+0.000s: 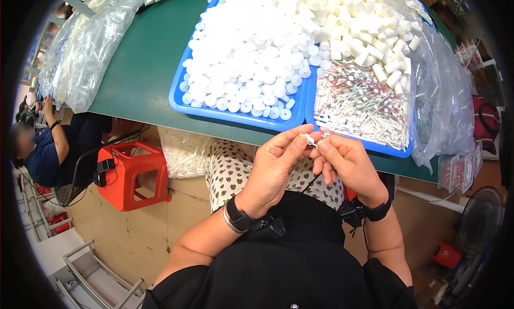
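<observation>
Both hands meet in front of my body, just off the near edge of the blue trays. Between thumb and fingertips, my left hand (276, 167) pinches a small white plastic piece (310, 140). My right hand (348, 161) is closed right beside it, thumb and forefinger pressed together at the piece's end; what they grip is too small to make out. Beyond my hands, one blue tray (230, 119) is heaped with translucent white discs (233, 89). The blue tray (369, 144) to its right holds thin white sticks (364, 121) with reddish strands, and white foam-like cylinders (383, 46) pile up behind them.
The trays stand on a green table (144, 68). Clear plastic bags lie at the left (91, 52) and right (439, 95). A red stool (131, 175) and a bag of white pieces (184, 153) are below the table. A person (59, 145) sits at far left; a fan (481, 218) stands right.
</observation>
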